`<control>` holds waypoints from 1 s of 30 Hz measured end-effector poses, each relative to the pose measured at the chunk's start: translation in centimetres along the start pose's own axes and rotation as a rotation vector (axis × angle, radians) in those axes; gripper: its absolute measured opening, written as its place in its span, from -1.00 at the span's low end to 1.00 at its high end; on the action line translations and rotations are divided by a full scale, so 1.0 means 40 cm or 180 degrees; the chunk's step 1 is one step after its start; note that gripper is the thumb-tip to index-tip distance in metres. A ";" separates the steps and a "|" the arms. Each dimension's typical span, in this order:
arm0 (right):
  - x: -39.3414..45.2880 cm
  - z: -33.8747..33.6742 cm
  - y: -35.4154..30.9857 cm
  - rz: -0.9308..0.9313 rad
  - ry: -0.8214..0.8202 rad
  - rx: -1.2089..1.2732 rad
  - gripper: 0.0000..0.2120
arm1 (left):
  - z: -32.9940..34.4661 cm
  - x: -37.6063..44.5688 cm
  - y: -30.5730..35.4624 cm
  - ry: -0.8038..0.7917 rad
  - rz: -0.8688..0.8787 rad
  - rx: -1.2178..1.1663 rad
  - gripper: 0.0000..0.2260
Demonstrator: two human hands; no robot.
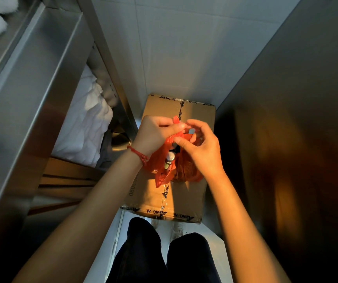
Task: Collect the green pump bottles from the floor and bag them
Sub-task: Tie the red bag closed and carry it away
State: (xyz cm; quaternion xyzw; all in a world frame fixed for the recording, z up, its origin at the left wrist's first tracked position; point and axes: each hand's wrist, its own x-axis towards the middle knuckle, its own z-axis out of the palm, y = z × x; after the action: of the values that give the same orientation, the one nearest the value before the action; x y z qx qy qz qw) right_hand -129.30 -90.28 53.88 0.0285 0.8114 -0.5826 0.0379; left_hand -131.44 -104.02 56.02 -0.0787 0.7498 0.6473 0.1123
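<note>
A red plastic bag rests on a taped cardboard box. Through its open top I see pump bottle heads, pale caps packed close together; their bodies are hidden inside the bag. My left hand pinches one red handle of the bag at the top. My right hand holds the other side of the bag's mouth with thumb and fingers curled over it. Both hands sit just above the bag, almost touching.
A stainless steel counter runs along the left, with white cloth on its lower shelf. A steel panel closes the right side. A white tiled wall stands behind the box. My dark trouser legs are below.
</note>
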 end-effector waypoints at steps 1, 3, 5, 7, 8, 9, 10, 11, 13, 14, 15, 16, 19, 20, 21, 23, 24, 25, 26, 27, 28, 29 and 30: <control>0.004 -0.001 0.000 0.0001 -0.0133 -0.0138 -0.74 | -0.002 -0.003 0.000 -0.0008 0.0102 0.0098 -0.95; 0.009 -0.002 0.000 -0.0008 -0.0159 -0.0445 -0.83 | -0.003 -0.007 -0.008 -0.0038 0.0295 0.0251 -0.91; 0.014 0.000 0.008 -0.0037 -0.0041 -0.0756 -0.78 | 0.004 -0.014 -0.019 0.0082 0.0385 0.0300 -0.90; 0.013 0.004 0.015 -0.0055 0.0091 -0.1004 -0.78 | 0.018 -0.020 -0.029 0.0396 0.0352 0.0265 -0.91; 0.012 0.007 0.020 -0.0037 0.0185 -0.1050 -0.77 | 0.026 -0.022 -0.034 0.0571 0.0276 0.0196 -0.91; 0.012 0.011 0.024 0.0014 0.0278 -0.1038 -0.75 | 0.035 -0.025 -0.038 0.0732 0.0165 0.0083 -0.92; 0.011 0.016 0.026 0.0097 0.0350 -0.0993 -0.74 | 0.044 -0.027 -0.041 0.0858 0.0056 -0.0072 -0.93; 0.009 0.023 0.026 0.0217 0.0405 -0.0896 -0.73 | 0.053 -0.030 -0.044 0.0955 -0.0013 -0.0215 -0.94; 0.006 0.036 0.024 0.0547 0.0493 -0.0485 -0.75 | 0.070 -0.034 -0.048 0.1107 -0.0030 -0.0352 -0.90; 0.003 0.041 0.021 0.0729 0.0511 -0.0172 -0.75 | 0.077 -0.037 -0.050 0.1155 -0.0039 -0.0418 -0.88; 0.001 0.044 0.017 0.0890 0.0507 0.0219 -0.73 | 0.083 -0.039 -0.051 0.1185 -0.0070 -0.0506 -0.87; -0.002 0.045 0.015 0.0995 0.0487 0.0649 -0.71 | 0.088 -0.041 -0.054 0.1213 -0.0114 -0.0583 -0.87; -0.010 0.038 0.015 0.1043 0.0424 0.1527 -0.69 | 0.096 -0.047 -0.062 0.1231 -0.0174 -0.0631 -0.90; -0.014 0.035 0.014 0.1073 0.0400 0.1653 -0.72 | 0.098 -0.048 -0.064 0.1217 -0.0164 -0.0603 -0.89; -0.018 0.035 0.013 0.1141 0.0386 0.1739 -0.75 | 0.099 -0.048 -0.065 0.1213 -0.0141 -0.0599 -0.88; -0.023 0.036 0.013 0.1309 0.0475 0.1857 -0.85 | 0.100 -0.048 -0.063 0.1210 -0.0070 -0.0632 -0.86; -0.024 0.038 0.012 0.1388 0.0569 0.1947 -0.88 | 0.102 -0.048 -0.064 0.1218 -0.0057 -0.0614 -0.83; -0.023 0.040 0.011 0.1463 0.0657 0.2077 -0.90 | 0.103 -0.048 -0.067 0.1250 -0.0066 -0.0570 -0.80; -0.022 0.042 0.007 0.1519 0.0731 0.2204 -0.91 | 0.105 -0.048 -0.071 0.1313 -0.0085 -0.0505 -0.78; -0.020 0.045 0.004 0.1552 0.0791 0.2284 -0.91 | 0.105 -0.047 -0.075 0.1400 -0.0102 -0.0445 -0.77; -0.017 0.045 0.003 0.1564 0.0857 0.2325 -0.92 | 0.103 -0.046 -0.081 0.1489 -0.0109 -0.0406 -0.77; -0.015 0.043 0.004 0.1566 0.0938 0.2369 -0.90 | 0.098 -0.043 -0.088 0.1578 -0.0111 -0.0394 -0.77; -0.013 0.039 0.006 0.1571 0.1036 0.2443 -0.88 | 0.091 -0.041 -0.095 0.1656 -0.0134 -0.0397 -0.79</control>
State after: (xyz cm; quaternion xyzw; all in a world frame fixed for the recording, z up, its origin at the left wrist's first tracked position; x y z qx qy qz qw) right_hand -128.70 -91.68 53.19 0.3227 0.5023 -0.8015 0.0343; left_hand -128.61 -101.05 52.36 -0.2646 0.7104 0.6478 -0.0758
